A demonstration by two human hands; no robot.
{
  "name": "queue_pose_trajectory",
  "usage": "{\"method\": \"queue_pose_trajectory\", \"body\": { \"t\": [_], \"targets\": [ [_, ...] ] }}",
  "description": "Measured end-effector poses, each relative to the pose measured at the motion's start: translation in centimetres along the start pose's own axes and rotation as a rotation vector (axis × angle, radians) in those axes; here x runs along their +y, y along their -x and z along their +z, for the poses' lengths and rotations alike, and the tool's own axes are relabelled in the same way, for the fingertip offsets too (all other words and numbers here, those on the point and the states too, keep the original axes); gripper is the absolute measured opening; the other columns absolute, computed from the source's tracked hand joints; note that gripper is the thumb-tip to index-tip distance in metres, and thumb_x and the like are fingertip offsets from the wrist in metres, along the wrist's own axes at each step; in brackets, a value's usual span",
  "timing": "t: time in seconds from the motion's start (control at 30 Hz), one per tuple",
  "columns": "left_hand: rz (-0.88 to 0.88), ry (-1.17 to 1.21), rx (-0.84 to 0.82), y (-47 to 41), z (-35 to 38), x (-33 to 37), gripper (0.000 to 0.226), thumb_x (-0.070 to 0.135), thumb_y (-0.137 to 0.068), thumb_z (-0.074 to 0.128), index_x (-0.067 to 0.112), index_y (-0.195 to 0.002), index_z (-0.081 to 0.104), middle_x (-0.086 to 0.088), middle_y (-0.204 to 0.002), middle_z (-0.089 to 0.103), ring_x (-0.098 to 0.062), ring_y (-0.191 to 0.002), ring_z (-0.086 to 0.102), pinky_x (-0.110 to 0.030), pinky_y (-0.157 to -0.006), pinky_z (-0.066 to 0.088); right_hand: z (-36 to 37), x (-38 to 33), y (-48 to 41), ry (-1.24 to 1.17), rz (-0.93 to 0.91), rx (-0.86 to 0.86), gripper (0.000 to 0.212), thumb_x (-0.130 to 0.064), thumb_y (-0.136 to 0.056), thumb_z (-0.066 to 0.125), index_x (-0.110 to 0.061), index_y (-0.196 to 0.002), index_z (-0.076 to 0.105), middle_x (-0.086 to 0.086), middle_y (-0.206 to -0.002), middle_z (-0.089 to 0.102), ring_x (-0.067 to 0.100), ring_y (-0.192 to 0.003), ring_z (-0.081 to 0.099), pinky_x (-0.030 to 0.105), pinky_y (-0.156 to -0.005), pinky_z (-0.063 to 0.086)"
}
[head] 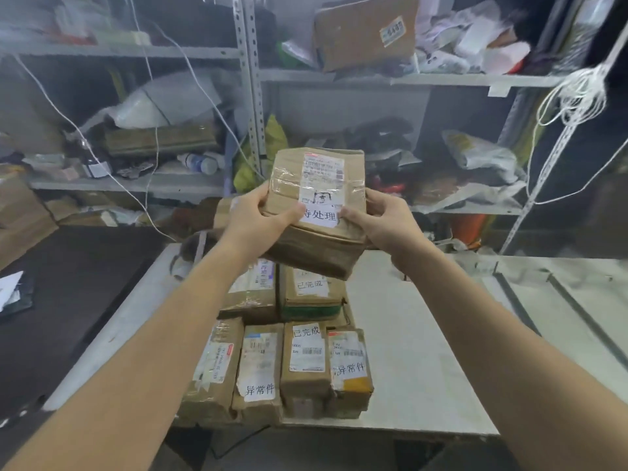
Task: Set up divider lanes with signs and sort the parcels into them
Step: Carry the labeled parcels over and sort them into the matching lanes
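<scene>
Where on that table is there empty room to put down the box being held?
Widest bare patch: the white table right of the parcel cluster, out to its right edge. A narrower strip runs between the cluster and the table's left edge. The shelves behind are crowded.

I had 1 view, wide-angle, from the head. It looked forward and down across the table (pixel 424 334) to the shelves (pixel 339 77) behind. Both forearms ran in from the bottom corners; the left hand (pixel 260 215) and right hand (pixel 384 222) met close at mid-frame, on a parcel (pixel 317 185).
</scene>
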State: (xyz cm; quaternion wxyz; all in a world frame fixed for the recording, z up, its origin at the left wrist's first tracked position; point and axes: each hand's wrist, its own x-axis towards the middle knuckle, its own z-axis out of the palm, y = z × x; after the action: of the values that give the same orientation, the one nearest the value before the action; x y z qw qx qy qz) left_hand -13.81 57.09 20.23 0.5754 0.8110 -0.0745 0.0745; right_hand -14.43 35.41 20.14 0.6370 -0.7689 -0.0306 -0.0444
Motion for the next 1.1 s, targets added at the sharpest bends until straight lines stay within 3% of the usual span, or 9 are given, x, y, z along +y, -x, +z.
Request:
{"method": "queue_pose_trajectory", "body": {
  "t": [0.2,0.33,0.47,0.63,0.8,0.97,1.1],
  "targets": [
    [-0.031,0.041,-0.113,-0.4,13.8,2.1,0.042,0.037,-0.082,0.077,0.032,-0.122,0.063,0.016,-0.11,0.068,-0.005,-0.103,0.063,-0.028,-0.088,0.053,-13.3,4.8,0.1,0.041,0.062,0.065,0.027,-0.016,-0.092,0.071,-0.022,-0.118,0.07,-0.007,-0.103,0.077,0.011,-0.091,0.075,0.034,-0.078,0.062],
    [-0.115,0.075,-0.182,0.0,23.2,0.8,0.045,0.03,-0.085,0.075,0.031,-0.128,0.06,0.016,-0.113,0.066,-0.004,-0.104,0.061,-0.02,-0.08,0.051,-20.9,10.8,-0.2,0.065,0.146,0.054,0.033,-0.016,-0.09,0.072,-0.018,-0.123,0.068,-0.005,-0.109,0.075,0.012,-0.096,0.073,0.03,-0.077,0.062],
    [-0.228,0.061,-0.19,0.1,30.7,-2.4,0.047,0.032,-0.084,0.076,0.029,-0.128,0.062,0.013,-0.116,0.068,-0.008,-0.107,0.062,-0.02,-0.081,0.05,-25.7,17.7,-0.8,0.118,0.226,0.037,0.035,-0.014,-0.089,0.073,-0.016,-0.124,0.068,-0.004,-0.116,0.072,0.013,-0.107,0.068,0.037,-0.093,0.058],
    [-0.383,0.104,-0.152,-0.1,36.4,-7.7,0.05,0.027,-0.079,0.081,0.029,-0.125,0.065,0.013,-0.114,0.07,-0.009,-0.106,0.063,-0.016,-0.075,0.049,-27.7,24.9,-1.9,0.145,0.35,0.013,0.04,-0.012,-0.087,0.074,-0.013,-0.126,0.066,-0.002,-0.118,0.071,0.015,-0.108,0.067,0.041,-0.095,0.057],
    [-0.468,0.157,-0.175,-0.4,40.1,-11.7,0.053,0.018,-0.079,0.082,0.033,-0.126,0.063,0.016,-0.113,0.071,-0.003,-0.103,0.065,-0.014,-0.076,0.052,-28.0,28.7,-2.5,0.225,0.466,0.027,0.026,-0.014,-0.089,0.07,-0.02,-0.114,0.066,-0.006,-0.111,0.072,0.013,-0.099,0.068,0.037,-0.087,0.059],
    [-0.512,0.177,-0.21,-0.7,42.5,-14.2,0.055,0.013,-0.081,0.08,0.041,-0.124,0.06,0.018,-0.111,0.071,-0.003,-0.103,0.066,-0.016,-0.08,0.053,-28.0,30.9,-3.1,0.363,0.54,0.037,0.027,-0.014,-0.09,0.069,-0.016,-0.116,0.064,-0.001,-0.112,0.07,0.018,-0.097,0.063,0.035,-0.087,0.054],
    [-0.516,0.135,-0.257,-0.5,43.4,-15.3,0.059,0.014,-0.084,0.077,0.05,-0.125,0.053,0.021,-0.115,0.069,0.0,-0.107,0.064,-0.018,-0.089,0.051,-27.8,31.6,-3.1,0.445,0.597,0.054,0.028,-0.016,-0.092,0.065,-0.015,-0.12,0.064,0.004,-0.115,0.07,0.019,-0.089,0.055,0.029,-0.076,0.044]
  ]
}}
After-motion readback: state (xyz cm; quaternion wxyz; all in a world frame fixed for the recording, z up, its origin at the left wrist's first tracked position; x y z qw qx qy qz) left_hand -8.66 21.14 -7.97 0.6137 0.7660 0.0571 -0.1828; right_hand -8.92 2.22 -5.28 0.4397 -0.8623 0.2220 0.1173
